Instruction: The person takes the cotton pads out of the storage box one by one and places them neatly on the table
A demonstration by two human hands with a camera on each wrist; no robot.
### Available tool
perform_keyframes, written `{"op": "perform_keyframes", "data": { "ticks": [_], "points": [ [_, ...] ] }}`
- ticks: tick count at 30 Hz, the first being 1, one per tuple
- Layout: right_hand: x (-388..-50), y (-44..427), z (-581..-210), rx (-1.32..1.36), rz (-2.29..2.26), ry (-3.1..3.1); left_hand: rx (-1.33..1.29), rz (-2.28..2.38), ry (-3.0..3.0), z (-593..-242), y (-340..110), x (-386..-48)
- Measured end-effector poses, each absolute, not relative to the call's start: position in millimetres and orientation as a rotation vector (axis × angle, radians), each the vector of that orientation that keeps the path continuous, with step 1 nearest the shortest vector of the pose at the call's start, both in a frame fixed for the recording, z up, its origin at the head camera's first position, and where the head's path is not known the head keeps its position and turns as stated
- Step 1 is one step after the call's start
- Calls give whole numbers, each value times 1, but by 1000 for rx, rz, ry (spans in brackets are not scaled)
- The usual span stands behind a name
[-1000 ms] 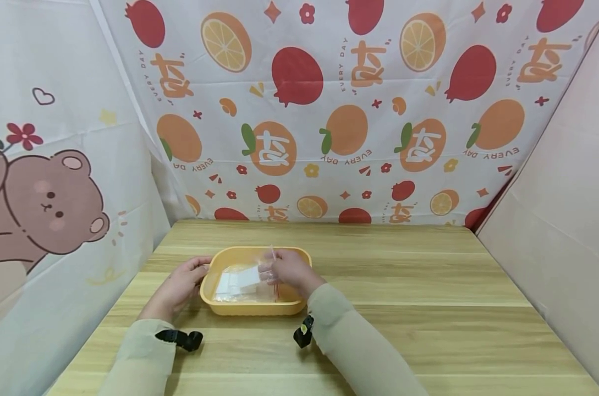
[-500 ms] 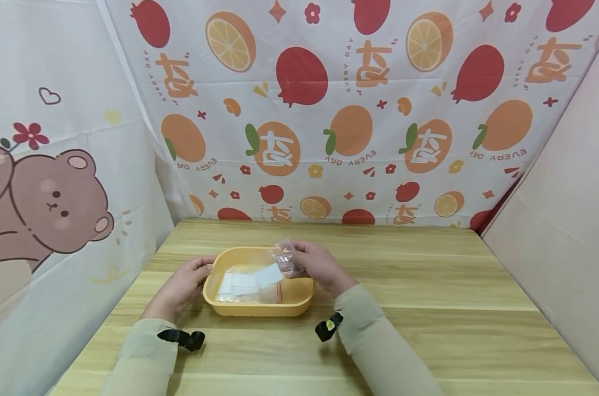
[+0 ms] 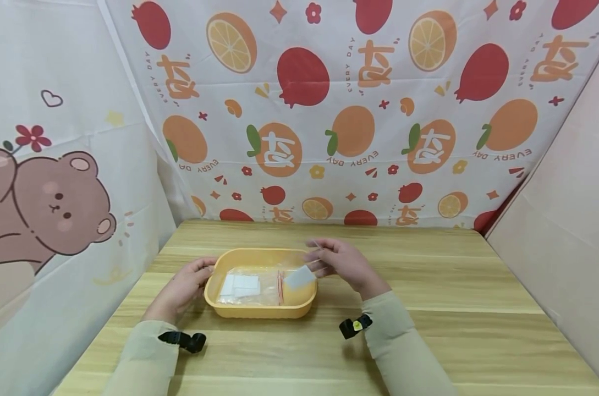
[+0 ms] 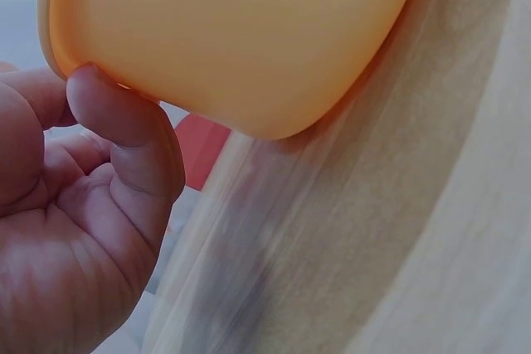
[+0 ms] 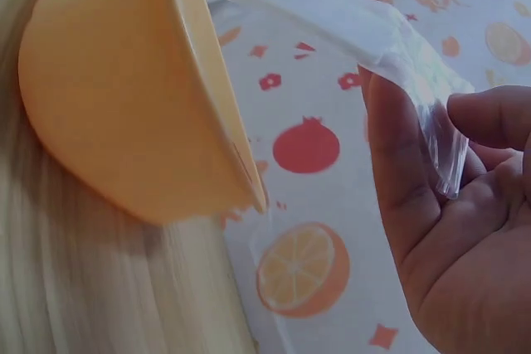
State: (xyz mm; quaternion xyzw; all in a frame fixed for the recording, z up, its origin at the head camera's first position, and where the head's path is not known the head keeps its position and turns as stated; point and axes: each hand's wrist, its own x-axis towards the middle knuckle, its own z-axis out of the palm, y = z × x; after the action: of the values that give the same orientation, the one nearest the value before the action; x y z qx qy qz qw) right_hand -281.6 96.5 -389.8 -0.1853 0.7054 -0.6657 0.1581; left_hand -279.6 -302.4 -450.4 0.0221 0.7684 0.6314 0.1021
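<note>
A yellow plastic basin [image 3: 259,312] stands on the table. My left hand [image 3: 185,286] pinches its left rim; in the left wrist view the thumb and fingers [image 4: 124,122] meet at the edge. Beyond the basin's right rim, my right hand [image 3: 341,267] holds a small clear plastic bag [image 5: 332,14] with a white card-like piece [image 3: 299,277] in it. The bag's loose end lies between thumb and fingers, and the white part hangs over the basin's right side. Inside the basin lie more clear bags [image 3: 267,289] with white pieces [image 3: 245,283] and a red seal line.
The wood-grain table [image 3: 428,308] spreads to the right and in front of the basin. A fruit-print cloth [image 3: 309,137] hangs behind, a bear-print cloth [image 3: 56,203] on the left. Black wrist straps [image 3: 180,338] with cameras sit on both sleeves.
My right hand has lifted a clear bag from the basin's contents and drawn it to the right, past the rim. The left hand has stayed on the basin's left rim.
</note>
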Motion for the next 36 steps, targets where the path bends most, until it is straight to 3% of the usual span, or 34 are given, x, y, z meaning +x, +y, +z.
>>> {"op": "perform_keyframes", "data": {
  "ticks": [23,36],
  "points": [
    [-283,173,-385,-623,-1774,2176,87,1880,2263,-449,-302,-278],
    [-296,188,-415,-597,-1464,2299,99,1886,2266,-450,-303,-279]
  ]
}}
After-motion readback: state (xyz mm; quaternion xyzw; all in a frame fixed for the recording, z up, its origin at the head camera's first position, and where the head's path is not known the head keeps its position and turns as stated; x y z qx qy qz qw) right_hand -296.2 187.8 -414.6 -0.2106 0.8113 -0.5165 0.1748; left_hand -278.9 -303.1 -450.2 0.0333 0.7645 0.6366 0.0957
